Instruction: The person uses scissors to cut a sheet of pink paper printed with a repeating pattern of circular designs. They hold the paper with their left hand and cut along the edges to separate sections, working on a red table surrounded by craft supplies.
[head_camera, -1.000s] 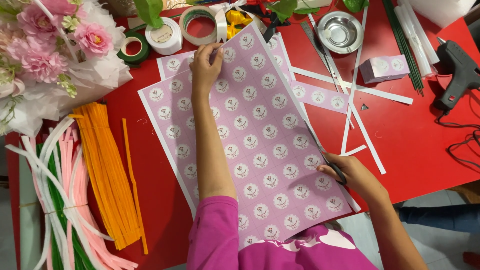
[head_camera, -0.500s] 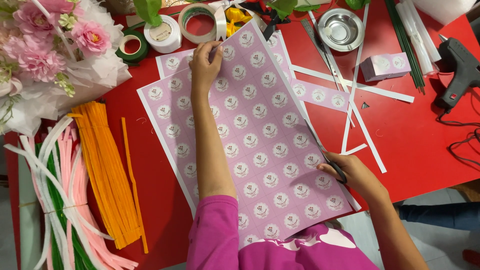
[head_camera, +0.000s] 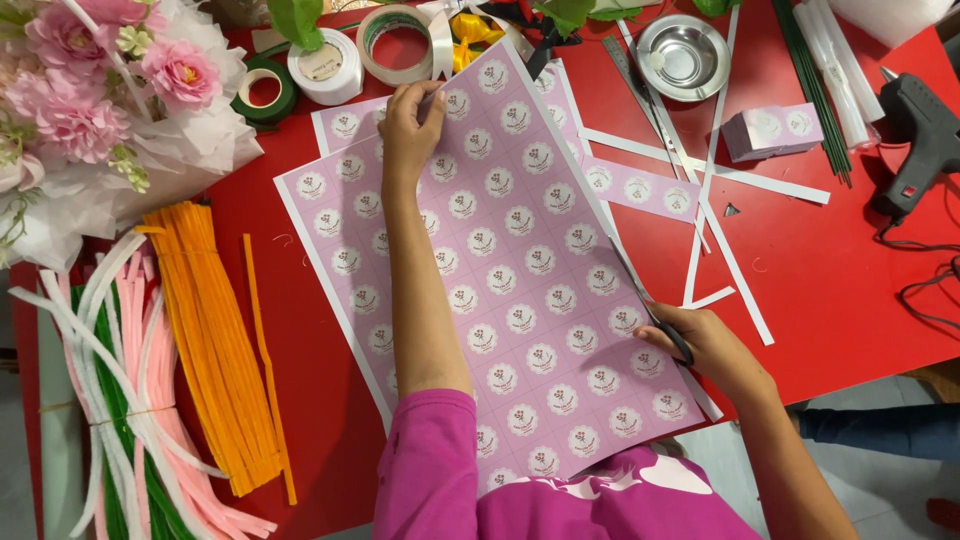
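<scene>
A large pink sheet (head_camera: 520, 290) printed with rows of round white scalloped stickers lies slantwise across the middle of the red table (head_camera: 850, 270), its near end hanging over the table's front edge above the person's magenta shirt. The left hand (head_camera: 408, 125) presses down on the sheet's far end with fingers curled and flat against the paper, holding it in place; the arm runs straight down the sheet in a magenta sleeve (head_camera: 425, 460). The right hand (head_camera: 705, 345) sits at the sheet's right edge, closed around the dark handles of a pair of scissors (head_camera: 650, 305) whose blades point up along that edge. A second sheet of the same print peeks out from under the first at its far side. Just right of the sheet lie several long white paper strips (head_camera: 715, 200), crossing each other, and one cut pink strip of stickers (head_camera: 640, 190). Beyond them are a small stack of cut pink squares (head_camera: 772, 130), a round metal dish (head_camera: 683, 42), a bundle of green stems (head_camera: 815, 90) and a black glue gun (head_camera: 915, 140) with its cord trailing off the right side. At the far edge stand rolls of tape: a green one (head_camera: 263, 93), a white one (head_camera: 325, 68) and a clear one (head_camera: 398, 45). To the left lie orange pipe cleaners (head_camera: 215, 340), then pink, white and green ones (head_camera: 120, 400), with a bouquet of pink flowers (head_camera: 90, 90) in white wrapping at the far-left corner.
</scene>
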